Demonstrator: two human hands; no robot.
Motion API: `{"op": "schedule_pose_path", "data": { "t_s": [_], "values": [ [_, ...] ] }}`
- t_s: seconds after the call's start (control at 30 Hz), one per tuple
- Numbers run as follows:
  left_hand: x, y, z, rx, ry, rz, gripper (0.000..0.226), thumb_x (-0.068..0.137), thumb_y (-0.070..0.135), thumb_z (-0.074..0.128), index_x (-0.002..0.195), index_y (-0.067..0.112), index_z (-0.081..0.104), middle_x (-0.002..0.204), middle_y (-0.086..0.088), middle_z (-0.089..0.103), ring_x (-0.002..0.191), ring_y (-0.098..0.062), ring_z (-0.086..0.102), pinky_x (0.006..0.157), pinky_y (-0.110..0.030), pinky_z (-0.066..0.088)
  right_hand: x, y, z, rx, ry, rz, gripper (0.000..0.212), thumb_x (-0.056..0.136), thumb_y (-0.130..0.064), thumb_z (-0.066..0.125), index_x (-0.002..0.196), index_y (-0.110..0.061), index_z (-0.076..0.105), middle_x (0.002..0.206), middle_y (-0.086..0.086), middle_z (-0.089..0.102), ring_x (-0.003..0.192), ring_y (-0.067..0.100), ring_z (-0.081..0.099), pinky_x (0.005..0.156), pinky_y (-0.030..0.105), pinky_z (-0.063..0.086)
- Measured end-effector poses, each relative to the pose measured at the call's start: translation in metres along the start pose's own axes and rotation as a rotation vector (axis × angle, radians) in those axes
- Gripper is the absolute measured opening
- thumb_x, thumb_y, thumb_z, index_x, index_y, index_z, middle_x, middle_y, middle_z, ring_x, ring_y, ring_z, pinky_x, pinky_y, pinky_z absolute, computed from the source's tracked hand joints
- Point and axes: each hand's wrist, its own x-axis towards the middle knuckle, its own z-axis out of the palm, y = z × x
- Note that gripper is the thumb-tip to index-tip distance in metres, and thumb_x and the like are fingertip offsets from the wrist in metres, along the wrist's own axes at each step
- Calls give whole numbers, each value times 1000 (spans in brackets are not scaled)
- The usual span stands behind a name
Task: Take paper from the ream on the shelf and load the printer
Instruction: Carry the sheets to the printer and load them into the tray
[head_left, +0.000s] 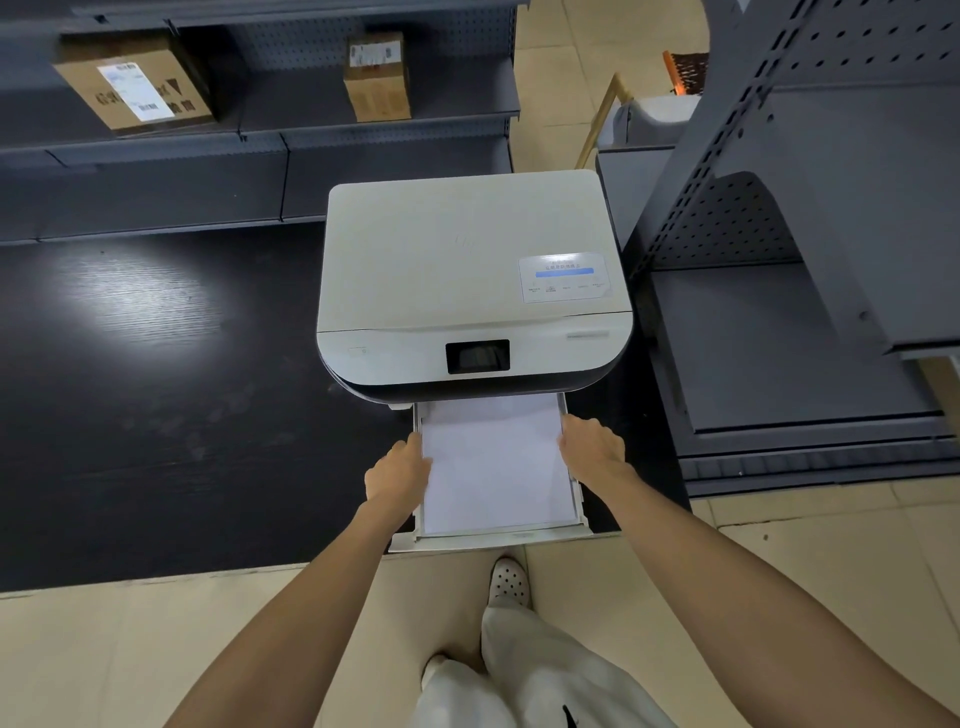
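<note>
A white printer (467, 280) stands on a dark table. Its paper tray (498, 540) is pulled out toward me. A stack of white paper (493, 467) lies flat in the tray, its far end under the printer body. My left hand (397, 467) grips the stack's left edge, fingers curled at the paper's side. My right hand (592, 447) grips the stack's right edge at the tray wall. No ream is in view.
The dark table (156, 389) stretches left of the printer. Grey shelves behind hold two cardboard boxes (135, 83) (376, 75). A grey perforated shelf unit (805, 260) stands close on the right. My legs and shoe (509, 579) are below the tray.
</note>
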Motion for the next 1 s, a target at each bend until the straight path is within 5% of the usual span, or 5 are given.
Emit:
{"op": "schedule_pose_path", "data": {
  "t_s": [0.2, 0.4, 0.6, 0.73, 1.0],
  "values": [
    [-20, -5, 5, -15, -5, 75, 21, 97, 19, 48, 117, 12, 41, 108, -8, 49, 71, -25, 52, 63, -36, 45, -20, -1, 0, -2, -10, -19, 35, 94, -6, 43, 129, -10, 44, 114, 16, 65, 97, 33, 65, 70, 35, 43],
    [-48, -21, 21, -19, 4, 155, 29, 96, 23, 55, 120, 18, 38, 116, -6, 41, 68, -25, 55, 61, -38, 52, -49, 3, 22, 111, 113, 7, 29, 92, -7, 48, 120, -12, 42, 116, 11, 55, 96, 28, 58, 65, 34, 44],
    [-74, -38, 42, -96, -2, 207, 46, 93, 31, 64, 130, 23, 37, 134, -1, 36, 92, -20, 54, 66, -34, 44, -85, 6, 58, 185, 106, -8, 59, 89, -4, 58, 139, -21, 32, 145, 6, 32, 116, 27, 46, 74, 37, 55],
    [-79, -41, 46, -77, -11, 240, 68, 84, 36, 75, 138, 26, 36, 139, 0, 34, 102, -21, 52, 70, -35, 50, -104, 4, 74, 229, 124, -31, 53, 90, 2, 50, 136, -22, 39, 157, 4, 20, 126, 30, 40, 80, 40, 55],
    [-88, -42, 57, 39, 70, 254, 69, 79, -12, 52, 135, 27, 38, 139, -5, 33, 92, -20, 39, 60, -30, 35, -116, 7, 77, 251, 73, -61, 44, 93, -16, 59, 135, -20, 47, 160, -1, 20, 136, 28, 33, 93, 40, 49]
  ]
}}
